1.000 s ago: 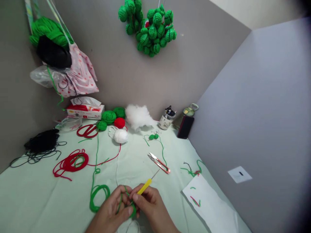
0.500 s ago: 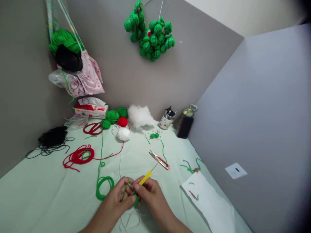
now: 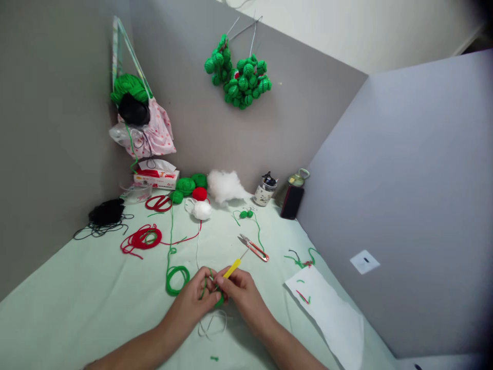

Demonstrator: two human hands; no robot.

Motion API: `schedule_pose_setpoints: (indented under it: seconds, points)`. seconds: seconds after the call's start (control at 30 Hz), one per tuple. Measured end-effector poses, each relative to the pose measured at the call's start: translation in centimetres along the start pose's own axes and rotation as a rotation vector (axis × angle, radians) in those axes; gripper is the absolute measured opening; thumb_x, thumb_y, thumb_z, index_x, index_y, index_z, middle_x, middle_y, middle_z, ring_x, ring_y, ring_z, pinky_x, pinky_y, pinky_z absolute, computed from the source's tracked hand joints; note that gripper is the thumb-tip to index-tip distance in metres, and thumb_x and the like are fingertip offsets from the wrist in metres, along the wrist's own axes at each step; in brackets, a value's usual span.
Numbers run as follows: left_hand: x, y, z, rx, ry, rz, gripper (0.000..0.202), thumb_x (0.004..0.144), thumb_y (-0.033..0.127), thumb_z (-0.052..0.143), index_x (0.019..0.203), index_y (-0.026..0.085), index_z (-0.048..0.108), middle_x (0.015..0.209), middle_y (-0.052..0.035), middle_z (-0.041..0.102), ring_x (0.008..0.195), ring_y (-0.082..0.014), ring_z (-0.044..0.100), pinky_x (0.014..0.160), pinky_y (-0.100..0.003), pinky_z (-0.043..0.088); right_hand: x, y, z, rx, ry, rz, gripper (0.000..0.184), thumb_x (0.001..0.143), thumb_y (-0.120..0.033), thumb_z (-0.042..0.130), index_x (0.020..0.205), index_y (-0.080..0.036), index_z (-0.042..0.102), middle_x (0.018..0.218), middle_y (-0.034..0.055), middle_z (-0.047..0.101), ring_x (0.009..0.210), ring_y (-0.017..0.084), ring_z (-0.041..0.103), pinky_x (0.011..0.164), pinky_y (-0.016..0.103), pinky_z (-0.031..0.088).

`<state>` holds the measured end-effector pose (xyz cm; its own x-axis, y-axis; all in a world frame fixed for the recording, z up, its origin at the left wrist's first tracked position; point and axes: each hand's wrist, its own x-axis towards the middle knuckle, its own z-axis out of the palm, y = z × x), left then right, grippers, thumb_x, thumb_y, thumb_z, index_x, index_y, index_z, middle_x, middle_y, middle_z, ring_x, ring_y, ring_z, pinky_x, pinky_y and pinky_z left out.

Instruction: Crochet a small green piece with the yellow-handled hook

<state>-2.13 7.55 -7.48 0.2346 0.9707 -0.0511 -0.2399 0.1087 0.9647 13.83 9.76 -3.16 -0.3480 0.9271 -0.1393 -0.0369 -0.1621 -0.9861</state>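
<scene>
My left hand [image 3: 197,294] is closed on a small green crochet piece [image 3: 220,301], with green yarn looped over its fingers. Pinched in my right hand [image 3: 242,288] is a crochet hook [image 3: 232,268] with a yellow handle. The hook's handle slants up to the right, and its working end is mostly hidden between my two hands. Left of my left hand lies a coil of green yarn [image 3: 188,280]. White yarn [image 3: 213,325] lies loose below the hands. Thread snips [image 3: 256,248] with orange handles rest just beyond my right hand.
Red yarn [image 3: 142,238], black yarn [image 3: 106,213] and red-handled scissors [image 3: 158,203] lie at the left. White stuffing [image 3: 225,186], a pen cup [image 3: 264,191] and a phone [image 3: 292,201] line the back wall. White paper [image 3: 327,313] with yarn scraps is at right. Green crocheted balls [image 3: 246,82] hang above.
The whole view has shifted and widened slightly, so more of both forearms and a green scrap near the front now show. Both hands keep nearly the same grip on the hook and green piece.
</scene>
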Motion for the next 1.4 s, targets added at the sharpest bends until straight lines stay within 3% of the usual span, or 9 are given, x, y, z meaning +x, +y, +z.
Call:
schedule_pose_setpoints:
  seconds: [0.23,0.7,0.93,1.03,1.13,1.2,1.4]
  points:
    - [-1.4,1.4,0.7,0.049,-0.004,0.021,0.037,0.082,0.047,0.082,0.092,0.022,0.057,0.08,0.0018,0.059,0.081,-0.0199,0.057,0.075,-0.032,0.041,-0.8,-0.3,0.2,0.0,-0.024,-0.017,0.052,0.072,-0.064,0.089,0.075,-0.014,0.076,0.062,-0.0017,0.06,0.056,0.009,0.048,0.057,0.024,0.039]
    - [-1.5,1.7,1.0,0.031,-0.002,0.011,0.035,0.08,0.043,0.084,0.09,0.022,0.057,0.08,0.0013,0.06,0.081,-0.0203,0.058,0.076,-0.033,0.042,-0.9,-0.4,0.1,0.013,-0.042,-0.039,0.049,0.074,-0.062,0.089,0.077,-0.014,0.079,0.062,-0.0001,0.064,0.056,0.01,0.049,0.057,0.024,0.039]
    - [-1.6,2.8,1.7,-0.037,0.037,-0.033,0.042,0.074,0.047,0.09,0.089,0.021,0.06,0.076,0.0021,0.062,0.075,-0.018,0.058,0.068,-0.029,0.041,-1.0,-0.6,-0.1,0.025,-0.018,-0.06,0.048,0.076,-0.061,0.088,0.08,-0.014,0.078,0.065,0.0009,0.066,0.056,0.01,0.051,0.057,0.025,0.042]
    - [-2.2,4.0,2.1,-0.083,0.062,-0.078,0.043,0.077,0.049,0.087,0.098,0.02,0.063,0.076,0.0013,0.065,0.068,-0.0155,0.055,0.056,-0.026,0.031,-1.6,-1.1,-0.1,0.051,0.012,-0.118,0.045,0.074,-0.059,0.089,0.081,-0.015,0.079,0.065,0.0002,0.065,0.058,0.011,0.053,0.059,0.027,0.044]
    - [-3.3,5.8,3.0,-0.135,0.089,-0.096,0.039,0.085,0.046,0.082,0.11,0.021,0.065,0.085,-0.0001,0.068,0.078,-0.0161,0.059,0.06,-0.025,0.034,-3.1,-2.0,0.2,0.086,0.068,-0.186,0.039,0.082,-0.057,0.084,0.088,-0.018,0.082,0.07,0.0007,0.067,0.064,0.014,0.058,0.065,0.029,0.049]
    - [-4.3,7.0,3.8,-0.193,0.09,-0.102,0.046,0.081,0.043,0.086,0.117,0.022,0.066,0.087,0.0002,0.067,0.087,-0.0188,0.063,0.064,-0.025,0.037,-4.6,-2.7,0.5,0.105,0.118,-0.246,0.033,0.087,-0.054,0.081,0.092,-0.021,0.083,0.082,0.0022,0.071,0.068,0.014,0.062,0.068,0.03,0.052]
    - [-7.1,8.3,6.7,-0.22,0.085,-0.003,0.042,0.082,0.032,0.088,0.119,0.024,0.071,0.086,0.0023,0.063,0.079,-0.0149,0.055,0.073,-0.027,0.044,-9.2,-3.4,1.7,-0.059,0.309,-0.633,0.019,0.1,-0.037,0.07,0.098,-0.027,0.085,0.09,0.0049,0.077,0.074,0.016,0.068,0.066,0.029,0.057]
